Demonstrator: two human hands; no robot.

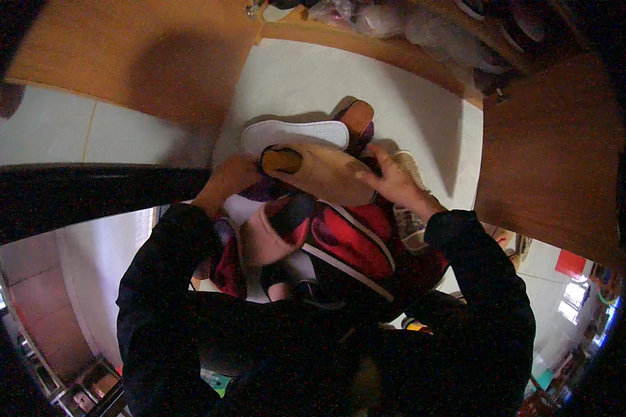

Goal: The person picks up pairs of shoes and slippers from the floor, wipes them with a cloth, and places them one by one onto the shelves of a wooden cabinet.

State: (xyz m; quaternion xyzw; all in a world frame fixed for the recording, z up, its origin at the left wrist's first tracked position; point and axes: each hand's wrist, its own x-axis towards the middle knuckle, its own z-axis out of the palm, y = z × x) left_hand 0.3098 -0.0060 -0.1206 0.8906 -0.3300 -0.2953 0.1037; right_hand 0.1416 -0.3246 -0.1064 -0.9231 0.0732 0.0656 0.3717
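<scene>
A tan slip-on shoe [326, 169] with a dark yellowish lining lies across the top of a shoe pile. My right hand [396, 180] is at its toe, thumb over the upper and fingers past the far edge. By the heel is my left hand [232, 180]; its fingertips are blurred, and whether they grip the shoe is unclear. Just beyond lies a shoe with its white sole [295, 134] showing. A brown-soled shoe [358, 119] leans behind it. Nearer me are a red shoe [347, 237], a pink shoe [263, 237] and a patterned shoe [411, 229].
Open wooden cabinet doors stand at left [135, 57] and right [548, 156]. Plastic-wrapped items [381, 21] fill the shelf at the top. Pale floor [313, 73] lies between pile and cabinet. A dark horizontal bar [94, 195] runs at the left.
</scene>
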